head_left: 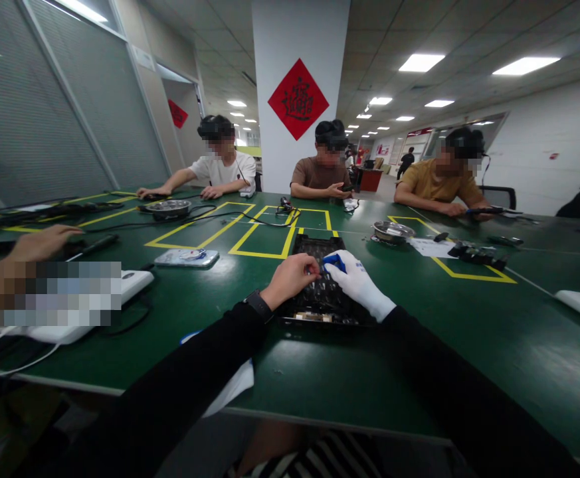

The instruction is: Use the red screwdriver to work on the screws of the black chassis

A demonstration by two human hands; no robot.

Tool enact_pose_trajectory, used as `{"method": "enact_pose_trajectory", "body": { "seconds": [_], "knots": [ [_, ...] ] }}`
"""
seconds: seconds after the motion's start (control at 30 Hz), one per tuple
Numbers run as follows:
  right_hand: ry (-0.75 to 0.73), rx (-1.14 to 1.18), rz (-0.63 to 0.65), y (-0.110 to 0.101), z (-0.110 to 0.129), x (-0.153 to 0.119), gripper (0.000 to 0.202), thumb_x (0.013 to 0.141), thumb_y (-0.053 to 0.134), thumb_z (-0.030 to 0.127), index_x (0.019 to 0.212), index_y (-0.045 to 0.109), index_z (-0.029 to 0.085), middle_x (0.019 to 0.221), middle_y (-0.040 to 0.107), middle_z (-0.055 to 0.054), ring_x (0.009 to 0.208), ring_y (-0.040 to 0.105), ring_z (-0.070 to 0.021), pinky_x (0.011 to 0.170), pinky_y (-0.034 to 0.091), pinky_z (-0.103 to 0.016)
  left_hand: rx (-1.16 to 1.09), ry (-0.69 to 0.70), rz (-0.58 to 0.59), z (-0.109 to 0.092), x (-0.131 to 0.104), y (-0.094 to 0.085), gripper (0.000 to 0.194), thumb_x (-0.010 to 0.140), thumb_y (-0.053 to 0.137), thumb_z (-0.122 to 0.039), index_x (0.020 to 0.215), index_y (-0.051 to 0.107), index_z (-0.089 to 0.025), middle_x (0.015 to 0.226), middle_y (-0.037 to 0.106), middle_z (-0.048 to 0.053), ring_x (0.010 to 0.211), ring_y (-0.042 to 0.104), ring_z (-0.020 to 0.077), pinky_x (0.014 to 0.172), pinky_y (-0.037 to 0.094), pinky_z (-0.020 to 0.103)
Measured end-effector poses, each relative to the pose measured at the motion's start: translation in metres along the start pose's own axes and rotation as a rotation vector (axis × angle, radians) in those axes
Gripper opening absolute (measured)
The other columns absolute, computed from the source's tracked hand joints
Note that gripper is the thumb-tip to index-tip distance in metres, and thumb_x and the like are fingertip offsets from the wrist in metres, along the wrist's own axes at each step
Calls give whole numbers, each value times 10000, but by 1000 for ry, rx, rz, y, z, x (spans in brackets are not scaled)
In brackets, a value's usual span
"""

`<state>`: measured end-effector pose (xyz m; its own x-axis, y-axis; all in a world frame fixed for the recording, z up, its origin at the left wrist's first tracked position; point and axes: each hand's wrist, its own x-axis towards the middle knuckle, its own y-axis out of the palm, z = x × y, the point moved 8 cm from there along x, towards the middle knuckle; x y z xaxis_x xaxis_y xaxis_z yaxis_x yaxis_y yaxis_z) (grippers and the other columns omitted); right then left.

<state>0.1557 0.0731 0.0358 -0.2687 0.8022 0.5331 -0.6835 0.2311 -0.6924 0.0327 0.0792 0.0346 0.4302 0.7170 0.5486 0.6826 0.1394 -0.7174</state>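
Note:
In front of me on the table lies an open black case [325, 307] with small bits in its moulded inside. A pale cylindrical piece [313, 317] rests along its near edge. My left hand [297, 273], bare with a dark watch at the wrist, is over the case with its fingertips pinched together; what they hold is too small to make out. Close to its right, my right hand [357, 282] wears a white glove and has its fingers curled. Blue shows at those fingers; I cannot tell whether it is glove coating or a held thing.
A phone [187, 257] and a steel bowl [169, 209] lie to the left, another bowl [393, 231] to the right. A white power bank-like box [135, 284] with cables sits beside a neighbour's hand [45, 242]. A white cloth [234, 385] hangs by the front edge. Three people sit opposite.

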Motion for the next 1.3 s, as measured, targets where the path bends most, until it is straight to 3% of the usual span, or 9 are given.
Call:
{"method": "enact_pose_trajectory", "body": {
  "seconds": [0.13,0.53,0.77,1.0,1.1,1.3],
  "knots": [
    [-32,63,-98,-18,3,-6,167,762,517,290,879,550,175,857,555,-25,793,521,-149,737,397,-281,-12,-33,-2,2,1,0,95,688,640,-236,742,635,-160,736,583,7,641,497,102,572,360,193],
    [-82,-159,60,-12,13,-11,172,800,511,337,858,616,214,858,639,-25,801,569,-167,721,387,-272,-58,-14,-15,0,0,1,127,708,634,-278,749,649,-159,744,606,11,644,507,104,568,360,195],
    [-99,-255,82,-11,17,-12,164,805,505,326,866,598,206,875,622,-35,825,555,-169,735,383,-267,-39,3,28,-5,0,2,124,709,628,-271,756,661,-161,751,614,19,654,517,110,579,371,197],
    [-218,-352,174,-7,33,-8,151,831,447,251,838,579,179,899,558,-76,896,491,-184,795,357,-291,-83,-25,87,-3,0,7,170,712,619,-305,764,665,-150,717,618,21,629,521,107,583,379,197],
    [-146,-269,210,-13,26,-5,137,806,468,254,804,569,161,855,560,-63,820,492,-166,759,370,-283,-95,-24,99,-5,1,7,193,722,600,-327,765,656,-147,722,613,22,626,513,106,579,375,197],
    [133,65,558,-6,8,-19,211,740,514,344,746,580,143,632,531,24,572,462,-101,549,370,-222,-64,3,24,-9,1,0,145,740,494,-181,802,624,-162,790,605,12,672,510,110,625,388,207]
  ]
}}
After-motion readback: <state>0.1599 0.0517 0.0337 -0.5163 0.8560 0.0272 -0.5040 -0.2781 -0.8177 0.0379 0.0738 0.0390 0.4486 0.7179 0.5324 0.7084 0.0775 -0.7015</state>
